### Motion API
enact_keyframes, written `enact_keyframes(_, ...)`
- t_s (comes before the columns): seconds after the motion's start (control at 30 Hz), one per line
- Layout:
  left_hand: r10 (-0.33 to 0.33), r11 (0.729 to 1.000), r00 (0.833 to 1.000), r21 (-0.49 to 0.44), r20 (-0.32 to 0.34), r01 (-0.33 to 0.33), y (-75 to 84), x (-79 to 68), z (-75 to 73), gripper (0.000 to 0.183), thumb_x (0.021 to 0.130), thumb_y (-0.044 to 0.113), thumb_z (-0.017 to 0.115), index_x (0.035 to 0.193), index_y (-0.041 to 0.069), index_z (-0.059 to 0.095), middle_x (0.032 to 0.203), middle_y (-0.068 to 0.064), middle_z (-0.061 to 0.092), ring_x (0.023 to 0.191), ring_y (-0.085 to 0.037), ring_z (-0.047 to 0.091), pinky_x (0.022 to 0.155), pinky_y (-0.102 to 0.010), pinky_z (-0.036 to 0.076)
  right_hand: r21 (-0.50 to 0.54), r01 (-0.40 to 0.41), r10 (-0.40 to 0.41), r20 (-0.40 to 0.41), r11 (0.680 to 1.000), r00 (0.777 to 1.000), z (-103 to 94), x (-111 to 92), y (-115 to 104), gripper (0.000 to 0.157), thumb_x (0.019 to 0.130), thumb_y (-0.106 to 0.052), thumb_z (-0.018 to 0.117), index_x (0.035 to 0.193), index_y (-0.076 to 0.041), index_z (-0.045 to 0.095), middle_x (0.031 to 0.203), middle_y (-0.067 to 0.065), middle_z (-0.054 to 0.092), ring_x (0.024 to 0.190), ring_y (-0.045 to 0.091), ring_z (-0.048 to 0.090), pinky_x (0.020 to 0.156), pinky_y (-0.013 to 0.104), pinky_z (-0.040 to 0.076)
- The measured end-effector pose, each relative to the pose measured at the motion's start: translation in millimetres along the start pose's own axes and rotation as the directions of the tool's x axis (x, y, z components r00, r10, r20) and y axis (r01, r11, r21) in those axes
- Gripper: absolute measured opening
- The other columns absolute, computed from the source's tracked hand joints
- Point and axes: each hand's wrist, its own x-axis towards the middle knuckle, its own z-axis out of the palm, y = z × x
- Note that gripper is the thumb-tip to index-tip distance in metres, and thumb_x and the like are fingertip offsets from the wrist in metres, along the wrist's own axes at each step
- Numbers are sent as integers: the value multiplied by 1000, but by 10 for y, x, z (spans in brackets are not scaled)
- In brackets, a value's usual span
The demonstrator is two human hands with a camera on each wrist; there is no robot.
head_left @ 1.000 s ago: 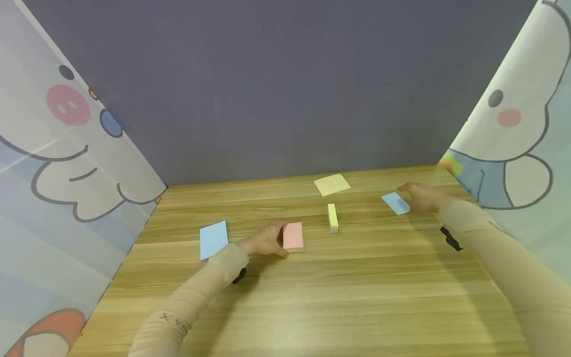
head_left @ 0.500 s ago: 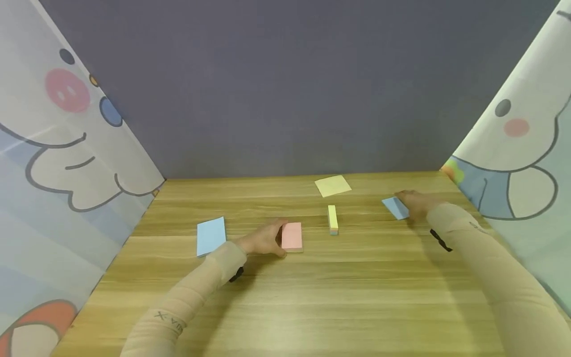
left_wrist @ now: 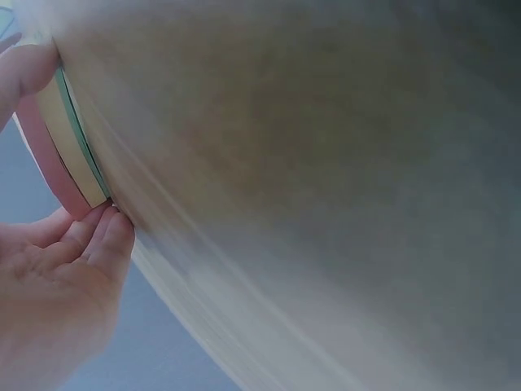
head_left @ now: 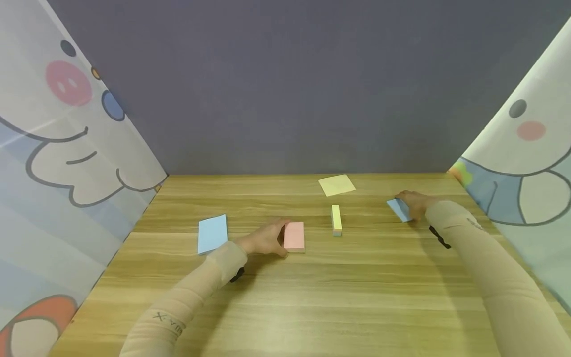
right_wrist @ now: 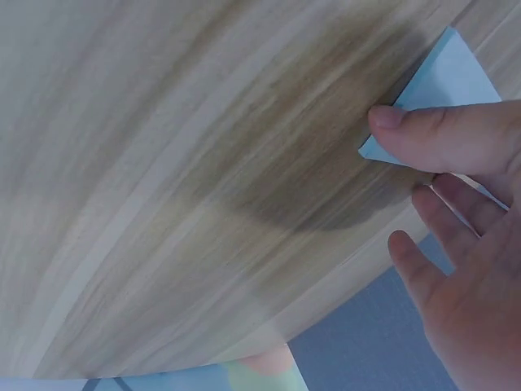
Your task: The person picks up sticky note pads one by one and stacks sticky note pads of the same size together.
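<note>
My left hand (head_left: 266,239) grips a sticky note pad (head_left: 294,236) from its left side, thumb at the near end and fingers at the far end. The pad's top is pink; the left wrist view shows pink, yellow and green layers in its edge (left_wrist: 72,155). At the right of the table, my right hand (head_left: 415,203) pinches a small blue sticky note (head_left: 400,210). In the right wrist view the thumb lies across the blue note (right_wrist: 450,75), with the other fingers bent at its far side and partly hidden. The note sits low over the wood.
On the wooden table (head_left: 285,307), a larger blue sheet (head_left: 212,234) lies left of my left forearm. A narrow yellow-topped block (head_left: 336,220) stands between my hands, with a yellow sheet (head_left: 336,185) behind it. A dark panel (head_left: 303,89) closes off the back; printed curtains flank both sides.
My right hand has shifted left over the blue note and covers more of it. My left hand stays at the pink-topped pad. The head view has tilted slightly.
</note>
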Motion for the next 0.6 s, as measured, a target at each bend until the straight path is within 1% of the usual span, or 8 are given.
enact_keyframes(0.07,-1,1000,1000,-11,9,1,0,-2,-6,90,66,18,81,139,-1,31,124,-8,46,105,-19,46,97,-36,39,-2,8,-8,0,1000,1000,0,-12,-4,81,56,6,79,125,18,38,120,35,43,100,44,48,85,53,44)
enact_keyframes(0.13,-2,1000,1000,-8,13,2,1,-3,-10,91,66,19,81,139,-1,30,125,-8,46,107,-20,46,98,-37,39,-14,25,-25,-7,1000,1000,-13,-23,-5,80,56,4,79,124,18,39,119,34,43,100,44,48,85,53,43)
enact_keyframes(0.23,-12,1000,1000,0,16,12,4,-2,-11,92,66,19,81,140,-1,29,128,-9,45,111,-21,45,100,-37,38,-10,29,-29,-7,1000,1000,-24,-17,-3,80,55,5,77,124,17,40,118,34,43,100,43,48,86,52,44)
enact_keyframes(0.33,-8,1000,1000,18,7,8,10,4,-13,93,66,20,81,140,-2,29,132,-11,43,116,-23,44,102,-39,37,2,27,-27,6,1000,1000,-37,-13,12,80,55,5,76,125,18,40,117,35,42,97,41,48,84,50,44)
enact_keyframes(0.47,-8,999,1000,32,0,8,25,7,-16,94,66,20,81,140,-3,29,137,-13,40,122,-26,41,104,-40,34,32,28,-29,30,999,999,-55,-18,26,80,55,0,77,123,19,40,112,34,44,87,35,49,78,45,47)
enact_keyframes(0.6,-15,999,1000,32,0,15,34,-3,-16,93,66,20,81,140,-3,29,139,-14,38,127,-29,37,106,-41,32,68,-8,4,61,998,998,-68,-23,7,81,56,-6,77,124,19,40,107,30,45,82,30,48,71,38,46)
